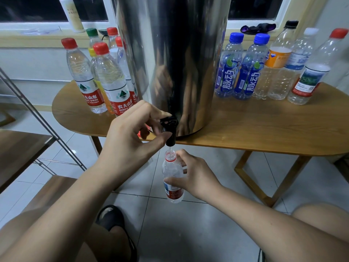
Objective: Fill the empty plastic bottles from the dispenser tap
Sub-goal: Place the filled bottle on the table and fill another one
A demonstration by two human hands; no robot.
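Left hand (130, 135): the fingers curl over the lever of the black tap (171, 127) and the thumb presses against the spout from below, so this hand grips the tap. The fingers cover the left part of the lever.

Right hand (196, 174): it grips the open bottle (172, 176) around the body. The thumb lies across the front, just above the red-and-blue label. The other fingers wrap behind and are mostly hidden.

The open bottle is upright and uncapped. It is held in the air below the near table edge, with its mouth directly under the spout. A thin stream of water (171, 148) runs from the spout into the mouth. The fill level cannot be determined.

The tap projects from the base of the steel dispenser (175, 53), which stands on the wooden table (264, 129) close to its near edge.

Surroundings:
- Left of the dispenser: a cluster of capped bottles (111, 80), mostly red-capped, with one green and one yellow cap. The nearest stands just beyond the left hand's knuckles.
- Right of the dispenser: a row of capped bottles (247, 72). Two have blue caps, then come a black, a white and a red cap.
- Far side: a window sill (37, 37) carrying a white bottle (72, 14) and a dark cloth (257, 27).
- Far left: slanted metal rods (37, 118) and wooden shelves (20, 148).
- Near: a tiled floor (188, 224), a black sandal (111, 216) and the person's knees.
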